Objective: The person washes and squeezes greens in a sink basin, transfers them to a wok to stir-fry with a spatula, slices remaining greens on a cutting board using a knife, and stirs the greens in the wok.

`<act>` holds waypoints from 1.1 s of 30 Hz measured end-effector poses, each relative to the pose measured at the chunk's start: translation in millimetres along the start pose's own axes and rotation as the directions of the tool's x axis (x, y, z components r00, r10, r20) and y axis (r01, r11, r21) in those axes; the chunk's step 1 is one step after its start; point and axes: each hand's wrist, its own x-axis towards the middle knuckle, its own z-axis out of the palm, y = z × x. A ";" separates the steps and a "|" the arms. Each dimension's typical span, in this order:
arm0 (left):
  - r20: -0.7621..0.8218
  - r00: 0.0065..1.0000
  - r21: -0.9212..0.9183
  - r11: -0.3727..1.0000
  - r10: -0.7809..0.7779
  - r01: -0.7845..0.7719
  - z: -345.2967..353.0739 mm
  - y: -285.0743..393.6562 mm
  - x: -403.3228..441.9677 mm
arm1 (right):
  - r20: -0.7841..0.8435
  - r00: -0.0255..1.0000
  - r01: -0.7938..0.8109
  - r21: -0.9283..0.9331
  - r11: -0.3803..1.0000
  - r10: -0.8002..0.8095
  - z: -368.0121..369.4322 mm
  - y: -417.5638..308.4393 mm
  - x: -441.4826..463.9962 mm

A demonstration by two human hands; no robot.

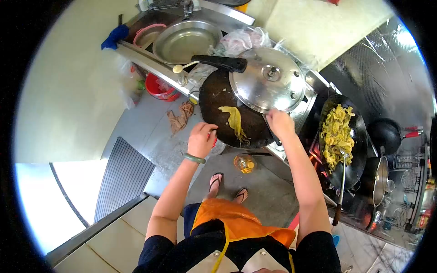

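Observation:
My left hand [201, 140] is at the left edge of a round dark board [211, 107], its fingers curled round something red that is mostly hidden. My right hand [279, 123] has its fingers closed at the lower rim of a shiny metal pressure-cooker lid [255, 88], which lies over the board's upper right part. The lid's black handle points left. On the board's bare part lies a strip of yellow-green leafy vegetable [235, 119], between my two hands.
At right, a wok [357, 164] holds chopped yellow-green vegetables and a ladle [342, 191], with flame beside it. A sink [136, 28] with a metal basin [186, 42] is at upper left. A red bucket [157, 91] and an oil-like container [245, 164] stand below.

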 end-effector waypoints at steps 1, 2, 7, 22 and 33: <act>-0.027 0.995 0.036 0.995 0.096 -0.095 2.4 -0.5 5.1 | -0.028 0.999 0.018 -0.043 0.999 -0.019 9.3 6.4 -13.0; -0.050 0.981 0.071 0.980 0.190 -0.186 5.7 -0.8 9.5 | -0.053 0.998 0.034 -0.089 0.995 -0.039 21.0 11.6 -25.4; 0.071 0.953 0.234 0.924 0.295 -0.304 30.4 -12.4 48.2 | -0.196 0.979 0.076 0.089 0.993 -0.057 48.6 23.3 -34.1; -0.024 0.952 0.154 0.942 0.305 -0.298 21.9 -32.7 99.1 | 0.022 1.000 -0.029 0.527 0.849 0.021 0.7 57.2 -177.5; -0.003 0.957 0.189 0.940 0.291 -0.285 0.5 -60.9 73.4 | 0.258 0.960 -0.186 0.874 0.448 -0.105 43.1 -28.8 -148.5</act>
